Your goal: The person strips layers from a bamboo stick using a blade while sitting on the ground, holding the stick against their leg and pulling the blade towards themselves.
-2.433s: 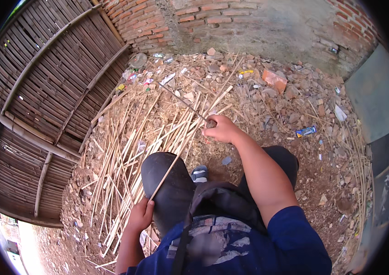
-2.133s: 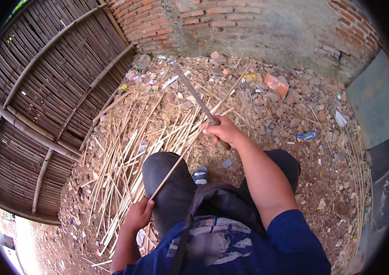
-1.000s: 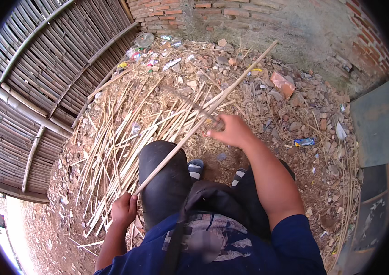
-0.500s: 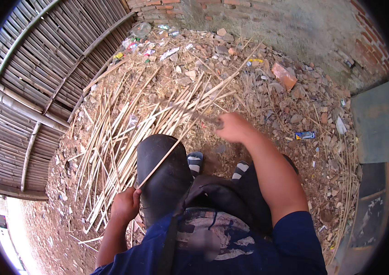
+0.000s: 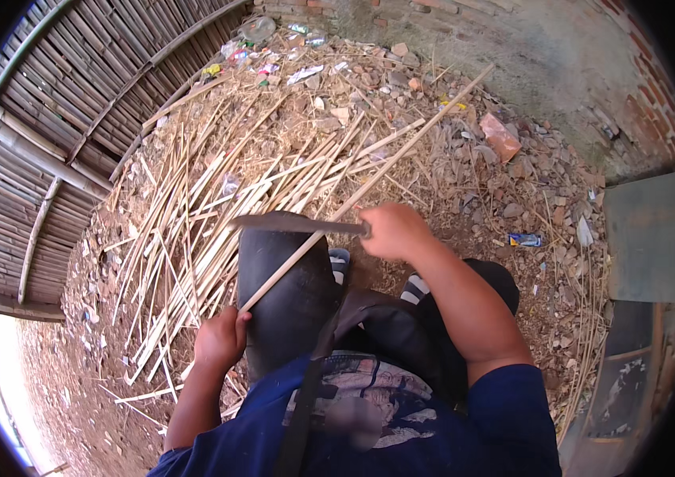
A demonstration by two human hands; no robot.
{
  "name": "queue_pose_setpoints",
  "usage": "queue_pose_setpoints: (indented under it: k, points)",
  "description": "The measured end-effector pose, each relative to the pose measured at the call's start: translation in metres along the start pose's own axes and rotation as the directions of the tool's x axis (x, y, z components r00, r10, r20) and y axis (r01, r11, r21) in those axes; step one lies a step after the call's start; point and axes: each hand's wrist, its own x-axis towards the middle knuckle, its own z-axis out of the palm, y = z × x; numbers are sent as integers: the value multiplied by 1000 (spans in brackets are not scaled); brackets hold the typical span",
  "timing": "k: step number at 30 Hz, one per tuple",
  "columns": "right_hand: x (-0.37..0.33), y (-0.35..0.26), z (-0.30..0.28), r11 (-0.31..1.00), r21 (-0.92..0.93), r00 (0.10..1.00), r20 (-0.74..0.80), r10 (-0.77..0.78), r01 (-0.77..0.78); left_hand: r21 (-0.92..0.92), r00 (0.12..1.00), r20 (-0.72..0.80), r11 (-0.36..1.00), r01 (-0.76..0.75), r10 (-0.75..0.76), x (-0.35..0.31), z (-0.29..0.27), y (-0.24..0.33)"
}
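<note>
The left hand (image 5: 220, 342) grips a long stick (image 5: 289, 265); the right hand (image 5: 395, 232) grips a knife (image 5: 297, 224). Best to slide the knife flat, away from the left hand.

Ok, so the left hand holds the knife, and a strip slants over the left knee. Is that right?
Not quite: the head view shows the knife in the right hand, not the left. The strip does slant over the left knee.
</note>
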Motion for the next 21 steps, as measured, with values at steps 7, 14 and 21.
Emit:
queue_pose_setpoints:
  k: [7,14,21]
  points:
    - [19,29,19,995,76,998,11,62,-63,-15,1000,-7,1000,-19,19,9,-2,6]
    - [6,14,28,1000,31,999,-33,4,-3,-42,999,-36,999,-28,27,2,2,8]
    - [10,15,24,997,74,995,-99,-29,36,-35,1000,3,999,12,-12,1,-17,21]
